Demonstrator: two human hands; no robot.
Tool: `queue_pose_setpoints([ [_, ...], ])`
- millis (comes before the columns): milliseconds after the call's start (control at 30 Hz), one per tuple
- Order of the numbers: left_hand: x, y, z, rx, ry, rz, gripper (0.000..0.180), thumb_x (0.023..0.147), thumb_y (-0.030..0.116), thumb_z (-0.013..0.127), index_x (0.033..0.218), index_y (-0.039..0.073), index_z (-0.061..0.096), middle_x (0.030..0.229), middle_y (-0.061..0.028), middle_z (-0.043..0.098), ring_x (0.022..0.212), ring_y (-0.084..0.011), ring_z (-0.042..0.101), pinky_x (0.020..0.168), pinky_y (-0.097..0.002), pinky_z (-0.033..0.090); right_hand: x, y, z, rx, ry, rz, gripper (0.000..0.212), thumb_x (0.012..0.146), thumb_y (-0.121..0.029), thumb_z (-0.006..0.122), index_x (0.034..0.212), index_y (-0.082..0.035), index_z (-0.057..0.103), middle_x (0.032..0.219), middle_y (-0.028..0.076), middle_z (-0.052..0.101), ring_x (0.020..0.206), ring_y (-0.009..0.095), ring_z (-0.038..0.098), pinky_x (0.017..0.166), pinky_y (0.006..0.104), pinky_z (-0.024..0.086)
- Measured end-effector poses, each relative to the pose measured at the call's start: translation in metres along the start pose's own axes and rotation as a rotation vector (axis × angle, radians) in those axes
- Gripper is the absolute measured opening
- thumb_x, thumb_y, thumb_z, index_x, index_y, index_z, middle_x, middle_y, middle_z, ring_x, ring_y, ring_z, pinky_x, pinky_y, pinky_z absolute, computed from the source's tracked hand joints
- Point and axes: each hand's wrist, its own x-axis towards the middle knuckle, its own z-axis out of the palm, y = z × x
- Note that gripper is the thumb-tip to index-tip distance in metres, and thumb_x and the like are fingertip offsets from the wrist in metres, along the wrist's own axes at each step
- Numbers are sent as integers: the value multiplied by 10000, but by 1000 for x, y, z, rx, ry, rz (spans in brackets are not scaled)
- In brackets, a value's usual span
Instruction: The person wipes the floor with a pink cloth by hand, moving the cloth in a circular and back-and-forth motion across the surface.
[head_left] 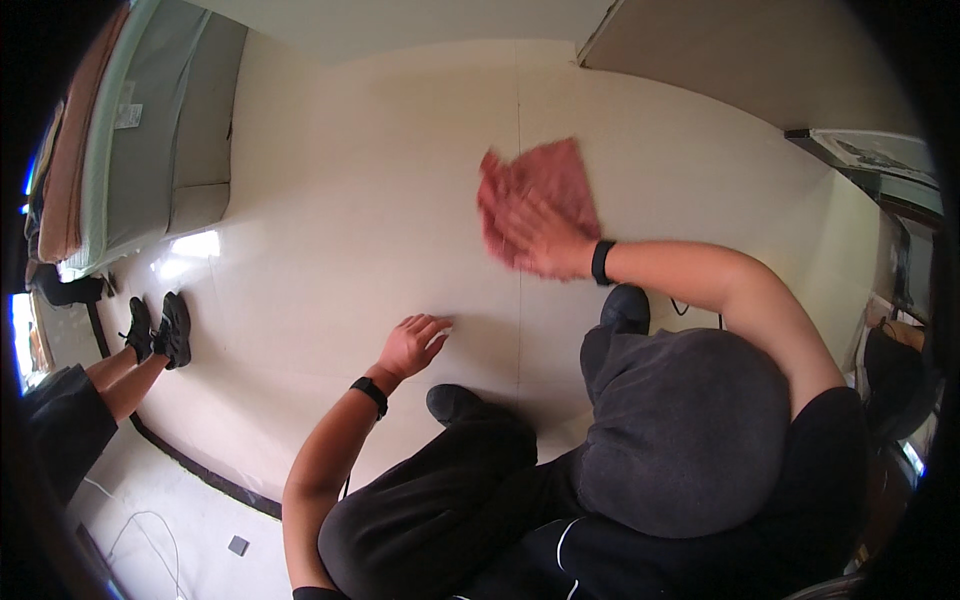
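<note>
A reddish-pink cloth (565, 178) lies crumpled on the pale tiled floor (350, 180), its left edge bunched up. My right hand (548, 236) rests flat on top of it, fingers stretched out and slightly blurred, covering part of the fabric. Lower and to the left, my left hand (408, 345) hovers near the floor beside my left shoe. Its fingers are loosely bent, with the thumb apart and nothing held. Both wrists wear dark bands. I am crouching, with my knees bent between my arms.
At the far left stands a bed (190, 120) with a grey side. Below it are another person's legs in black shoes (175, 330). A dark strip crosses the floor near a thin cable (150, 515) and a small grey square (238, 546). A panel (740, 60) borders the upper right.
</note>
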Motion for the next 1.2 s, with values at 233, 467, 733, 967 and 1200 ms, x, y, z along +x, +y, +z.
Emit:
queue_pose_setpoints([
  [233, 4, 3, -5, 11, -36, 14, 249, 911, 154, 721, 1157, 126, 689, 1018, -66, 713, 940, -284, 691, 835, -414, 561, -23, -61, 26, 187, -226, -667, 817, 941, -491, 613, 1602, -82, 362, 1707, 118, 259, 1595, 323, 159, 1301, 551, 67],
  [467, -4, 2, -2, 1, -15, 16, 234, 908, 159, 728, 1136, 120, 694, 1025, -70, 715, 943, -286, 692, 835, -413, 563, 36, 17, -14, 261, -123, -386, 678, 927, -382, 647, 1548, -181, 463, 1654, 83, 375, 1565, 281, 258, 1282, 523, 173],
  [733, -2, 4, -5, 4, 6, 1, 201, 911, 145, 732, 1107, 112, 699, 1008, -69, 719, 938, -289, 691, 840, -410, 564, 3, 168, -44, -152, 242, 393, 659, 1026, -461, 559, 1584, -148, 402, 1639, 105, 394, 1539, 283, 302, 1263, 490, 214],
  [967, 3, 6, 2, -13, 66, -48, 206, 926, 158, 726, 1123, 105, 694, 1000, -64, 718, 945, -297, 688, 847, -414, 558, -191, 211, -24, -338, 377, 938, 591, 1059, -396, 477, 1562, -90, 440, 1626, 134, 412, 1529, 281, 327, 1275, 458, 206],
  [1200, -6, -1, 2, -27, 43, -108, 186, 939, 153, 711, 1113, 91, 683, 964, -69, 706, 921, -305, 679, 815, -425, 543, -258, 199, -13, -405, 347, 1407, 706, 1073, -499, 355, 1641, -87, 275, 1711, 164, 232, 1595, 307, 165, 1296, 451, 110],
])
